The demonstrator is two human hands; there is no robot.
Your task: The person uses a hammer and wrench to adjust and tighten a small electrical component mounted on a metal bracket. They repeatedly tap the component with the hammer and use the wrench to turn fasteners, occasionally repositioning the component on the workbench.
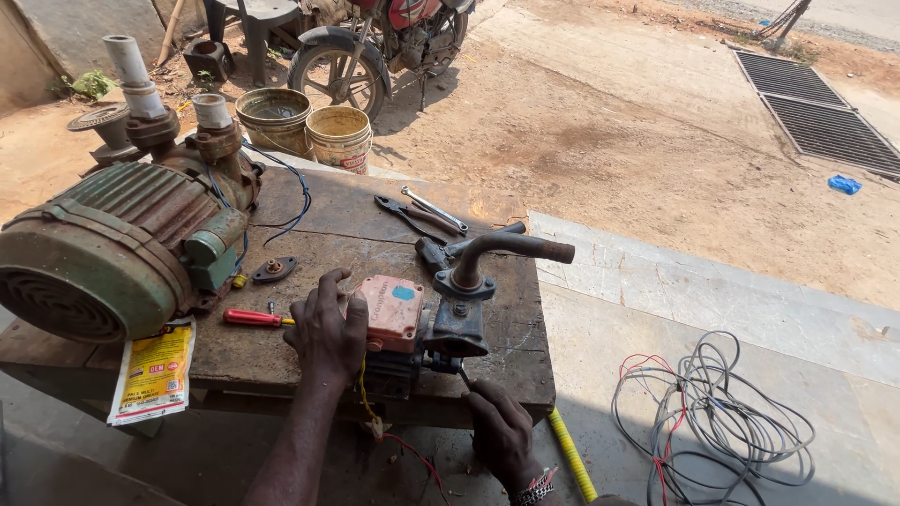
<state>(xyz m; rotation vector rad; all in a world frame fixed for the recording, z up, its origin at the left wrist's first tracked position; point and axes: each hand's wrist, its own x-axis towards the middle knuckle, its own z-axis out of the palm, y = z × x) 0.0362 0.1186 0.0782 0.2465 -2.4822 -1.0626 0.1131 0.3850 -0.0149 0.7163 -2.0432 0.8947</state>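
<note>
1. I see the small water pump (427, 323) at the near edge of the wooden workbench (281, 351), directly between my two hands, its long axis running left to right, with the curved rusty pipe (502, 251) rising off its right end.
2. My left hand (326, 330) is the nearer one: it lies flat against the pump's left side, fingers loosely spread and curled over the pinkish terminal box cover (392, 309), pressing rather than pinching.
3. My right hand (502, 433) sits below the bench edge, just under the pump's dark casting; the fingers are curled in, but I cannot tell whether they grip anything.
4. Red and yellow wires (398, 440) hang from the pump between my wrists.
5. A red-handled screwdriver (255, 319) lies just left of my left hand, with the big green motor (103, 248) beyond.
</note>
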